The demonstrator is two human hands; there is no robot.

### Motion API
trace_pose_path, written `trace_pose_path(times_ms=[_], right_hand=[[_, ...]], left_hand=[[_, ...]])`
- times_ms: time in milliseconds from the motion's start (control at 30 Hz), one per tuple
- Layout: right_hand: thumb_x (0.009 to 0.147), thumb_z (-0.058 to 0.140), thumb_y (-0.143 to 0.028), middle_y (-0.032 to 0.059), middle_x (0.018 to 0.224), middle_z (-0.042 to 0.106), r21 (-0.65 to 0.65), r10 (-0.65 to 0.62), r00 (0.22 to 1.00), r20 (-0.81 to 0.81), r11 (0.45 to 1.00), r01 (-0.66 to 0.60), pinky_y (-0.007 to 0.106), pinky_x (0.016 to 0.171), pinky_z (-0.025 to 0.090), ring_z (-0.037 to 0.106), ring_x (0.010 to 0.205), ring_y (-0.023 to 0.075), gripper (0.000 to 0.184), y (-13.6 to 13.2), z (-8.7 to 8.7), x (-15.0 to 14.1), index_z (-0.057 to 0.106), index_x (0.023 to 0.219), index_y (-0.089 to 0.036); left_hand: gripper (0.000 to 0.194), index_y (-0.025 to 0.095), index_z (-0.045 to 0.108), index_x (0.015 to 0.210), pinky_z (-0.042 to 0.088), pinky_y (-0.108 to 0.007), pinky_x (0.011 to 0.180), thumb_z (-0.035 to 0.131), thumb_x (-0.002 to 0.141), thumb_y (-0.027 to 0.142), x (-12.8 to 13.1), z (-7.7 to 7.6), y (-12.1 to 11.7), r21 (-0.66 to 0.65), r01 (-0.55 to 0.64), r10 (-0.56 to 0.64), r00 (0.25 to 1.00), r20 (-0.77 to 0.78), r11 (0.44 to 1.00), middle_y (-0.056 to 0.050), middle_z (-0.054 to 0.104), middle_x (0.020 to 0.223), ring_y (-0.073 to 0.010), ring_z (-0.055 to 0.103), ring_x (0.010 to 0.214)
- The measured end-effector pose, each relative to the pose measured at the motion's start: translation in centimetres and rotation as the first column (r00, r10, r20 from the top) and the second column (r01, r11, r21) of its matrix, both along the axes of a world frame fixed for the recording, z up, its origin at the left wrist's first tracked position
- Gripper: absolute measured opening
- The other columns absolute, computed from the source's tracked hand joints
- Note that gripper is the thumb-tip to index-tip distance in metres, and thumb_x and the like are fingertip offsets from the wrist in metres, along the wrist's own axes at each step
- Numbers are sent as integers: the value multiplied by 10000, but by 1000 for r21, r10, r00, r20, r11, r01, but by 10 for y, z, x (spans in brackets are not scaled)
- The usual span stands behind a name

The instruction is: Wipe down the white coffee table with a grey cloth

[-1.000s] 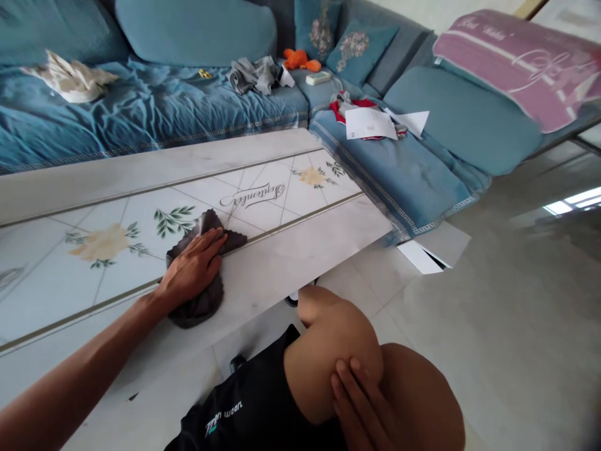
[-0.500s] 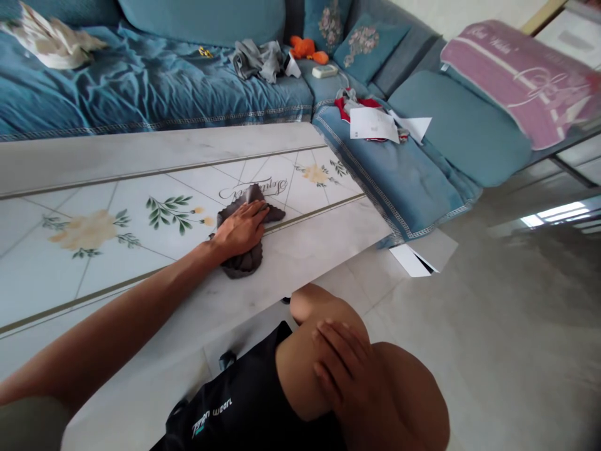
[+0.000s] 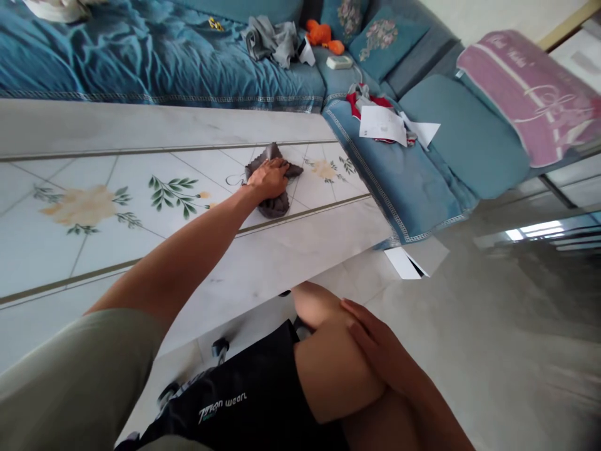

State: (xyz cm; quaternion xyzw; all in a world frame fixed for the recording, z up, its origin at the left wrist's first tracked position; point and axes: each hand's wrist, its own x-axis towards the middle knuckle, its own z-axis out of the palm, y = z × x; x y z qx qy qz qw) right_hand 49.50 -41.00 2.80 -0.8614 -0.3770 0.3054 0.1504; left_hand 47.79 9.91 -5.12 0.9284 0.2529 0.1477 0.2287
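My left hand presses flat on a dark grey cloth, which bunches under the palm and sticks out past the fingers. The cloth lies on a white marble-look table top with a tile-like panel of painted flowers and leaves, and it covers part of some script lettering. My right hand rests on my bare knee, above black shorts, and holds nothing. A green-grey sleeve covers my upper left arm.
A rumpled blue sofa runs behind the table, with clothes, papers, an orange plush toy and cushions on it. A pink folded blanket lies at the right. White papers are on the tiled floor.
My left hand and the cloth have slid farther along the table, up and to the right, over the lettering. My right hand has shifted on my knee, and the view has tilted.
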Motion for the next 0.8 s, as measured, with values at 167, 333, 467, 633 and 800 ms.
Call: trace_pose_path(times_ms=[167, 333, 467, 633, 800], right_hand=[[1172, 476, -563, 76, 1680, 655, 10, 89, 994, -57, 996, -88, 667, 1398, 439, 595, 1591, 331, 529, 10, 5, 8, 735, 1552, -301], [1224, 424, -485, 32, 1687, 650, 85, 230, 951, 205, 964, -251, 540, 1278, 617, 647, 1546, 281, 479, -11, 11, -10, 717, 1571, -332], [1211, 512, -458, 61, 1612, 713, 119, 321, 725, 610, 867, -484, 402, 1015, 740, 767, 1373, 261, 475, -27, 13, -23, 659, 1603, -234], [1226, 495, -331, 16, 1493, 793, 35, 534, 486, 692, 647, -762, 363, 1046, 675, 752, 1368, 231, 367, -8, 26, -22, 763, 1435, -193], [1242, 426, -371, 34, 1334, 851, 97, 552, 520, 652, 619, -779, 364, 1083, 631, 769, 1275, 225, 431, 10, 7, -42, 824, 1277, -210]], left_hand=[[648, 101, 593, 1703, 258, -457, 1484, 490, 1078, 239, -80, 3, -61, 64, 192, -189, 981, -48, 979, -146, 555, 1789, -259, 459, 1708], [709, 378, 452, 1815, 304, -513, 1486, 474, 1109, 316, -255, -12, -103, 113, 200, -195, 980, -46, 973, 18, 434, 1875, -280, 454, 1723], [763, 731, 221, 1775, 311, -517, 1488, 491, 1117, 455, -351, -7, -98, 124, -184, 189, 982, -28, 975, 284, 290, 1875, -257, 455, 1714], [709, 598, 314, 1816, 315, -489, 1484, 451, 1124, 523, -319, 3, -73, 146, -337, 350, 933, -79, 930, 212, 309, 1897, -258, 416, 1739], [713, 152, 561, 1746, 312, -505, 1478, 394, 1135, 479, -214, 7, -41, 157, -204, 228, 962, -150, 966, -86, 449, 1866, -290, 423, 1741]])
